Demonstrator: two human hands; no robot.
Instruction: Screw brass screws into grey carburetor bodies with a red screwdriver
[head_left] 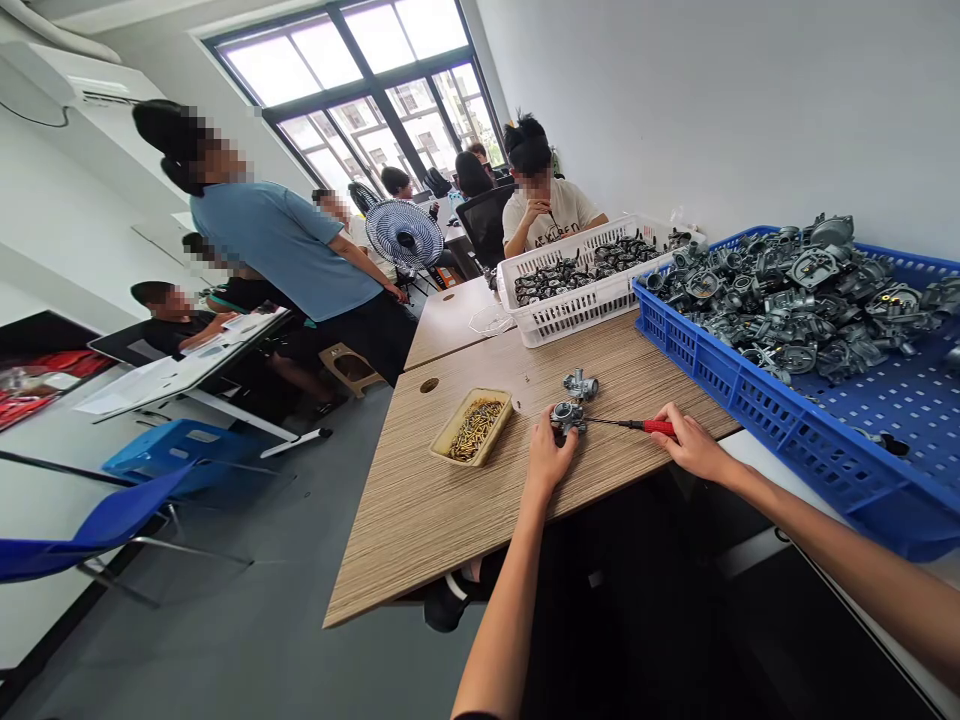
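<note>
My left hand grips a small grey metal carburetor part and holds it down on the wooden table. My right hand is closed around the red handle of a screwdriver, whose thin shaft points left with its tip at the part. A second carburetor part lies just beyond on the table. A tan tray of brass screws sits to the left of my left hand.
A blue crate heaped with carburetor parts fills the right side. A white basket of darker parts stands behind. A person sits beyond it; others stand or sit at left. A fan and blue chairs are on the floor side.
</note>
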